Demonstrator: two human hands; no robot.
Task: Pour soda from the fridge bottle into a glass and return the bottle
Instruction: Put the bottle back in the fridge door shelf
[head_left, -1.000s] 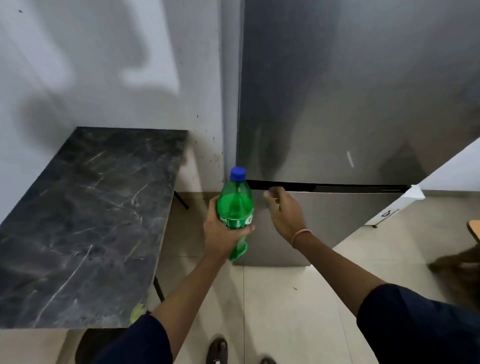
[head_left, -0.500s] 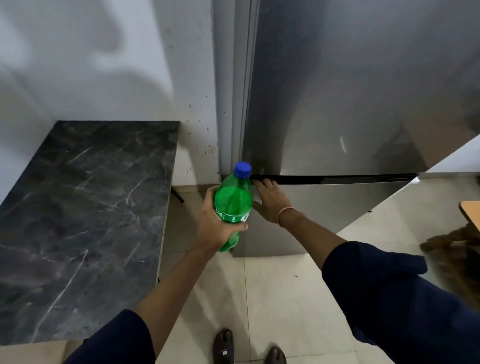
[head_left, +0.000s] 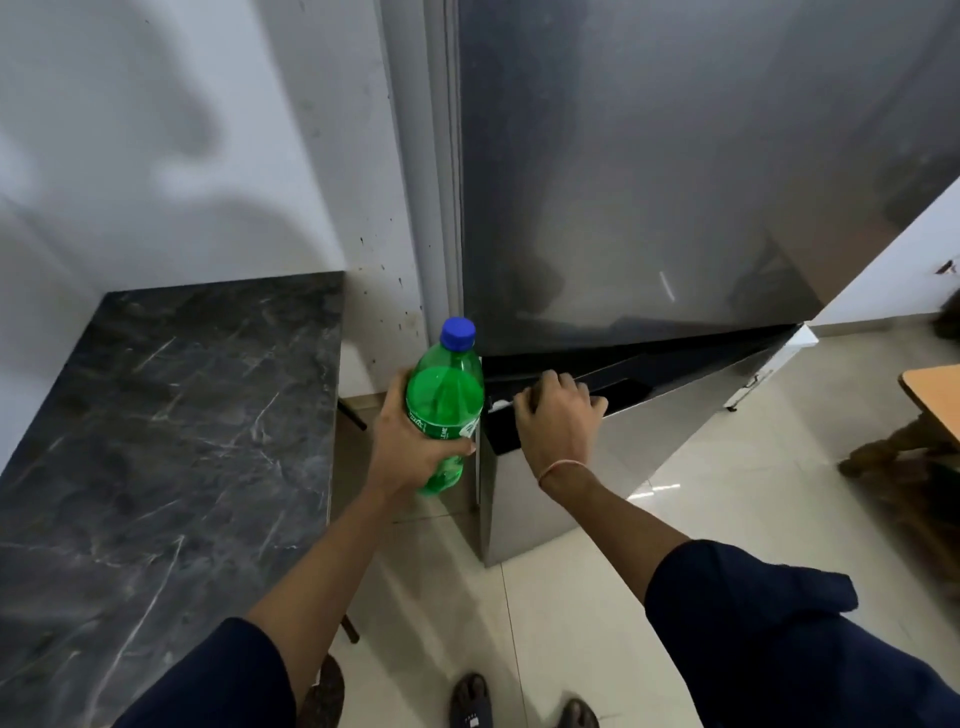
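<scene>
The left hand (head_left: 410, 447) has its grip closed around the middle of a green soda bottle (head_left: 444, 405), which stands nearly upright with its blue cap (head_left: 457, 332) on. Just to the right of this grip, the right hand (head_left: 558, 415) has its grip curled narrow over the top edge of the lower fridge door (head_left: 623, 457). This door is pulled a little open, so a dark gap shows behind the fingers. The upper fridge door (head_left: 649, 171) above them is closed. To the left of the bottle grip lies the dark marble surface (head_left: 171, 415).
</scene>
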